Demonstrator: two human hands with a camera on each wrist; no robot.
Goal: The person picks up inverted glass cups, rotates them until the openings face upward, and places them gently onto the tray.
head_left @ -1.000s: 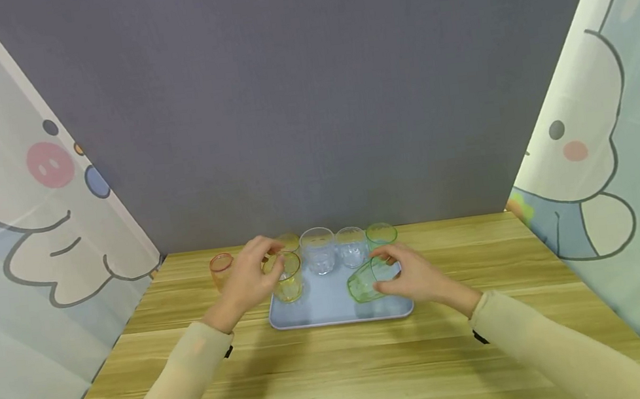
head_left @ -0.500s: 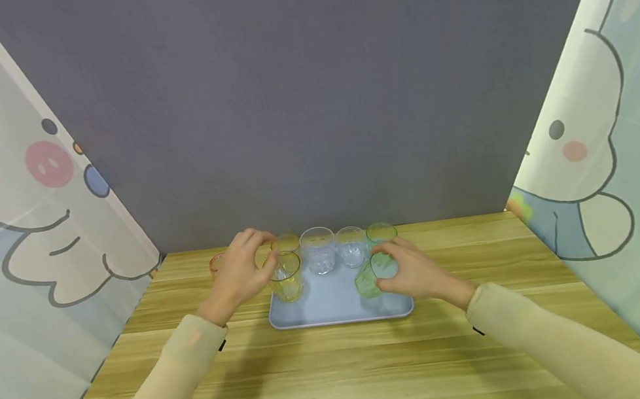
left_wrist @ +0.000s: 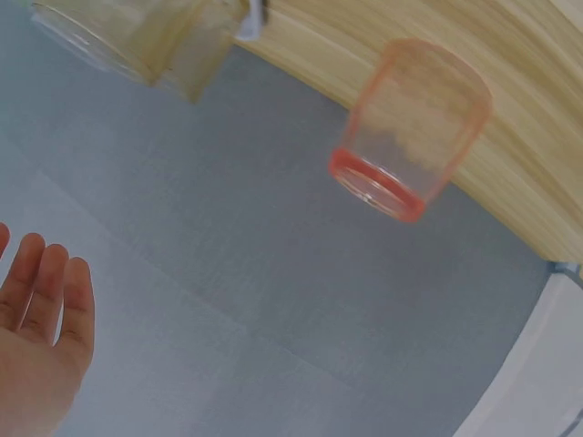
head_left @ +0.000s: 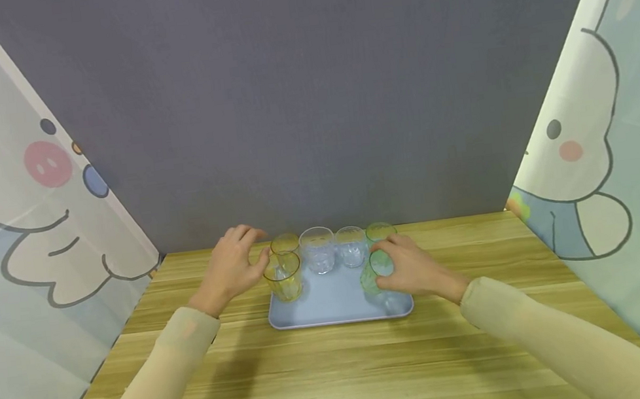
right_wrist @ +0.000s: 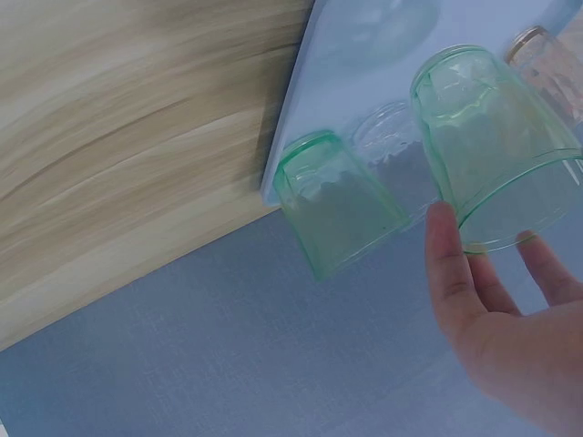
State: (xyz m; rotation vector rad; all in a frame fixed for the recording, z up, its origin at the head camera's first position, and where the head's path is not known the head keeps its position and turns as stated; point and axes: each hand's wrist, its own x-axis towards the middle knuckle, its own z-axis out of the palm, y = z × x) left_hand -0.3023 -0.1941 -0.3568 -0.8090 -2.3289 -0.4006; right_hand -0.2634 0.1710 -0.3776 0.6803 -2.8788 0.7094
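Observation:
My right hand grips a green glass near its rim, thumb and fingers on opposite sides. The glass is tilted, held close over the front right part of a pale blue tray. My left hand, fingers apart and holding nothing, hovers beside a yellow glass that stands upright on the tray's front left. An orange glass stands on the table in the left wrist view; in the head view my left hand hides it.
Along the tray's back stand another yellow glass, two clear glasses and a second green glass, just behind the held one. A grey panel rises behind the wooden table.
My left hand has drawn back leftward from the front yellow glass, which stays in place. My right hand has shifted the green glass to the right and tipped it nearer upright.

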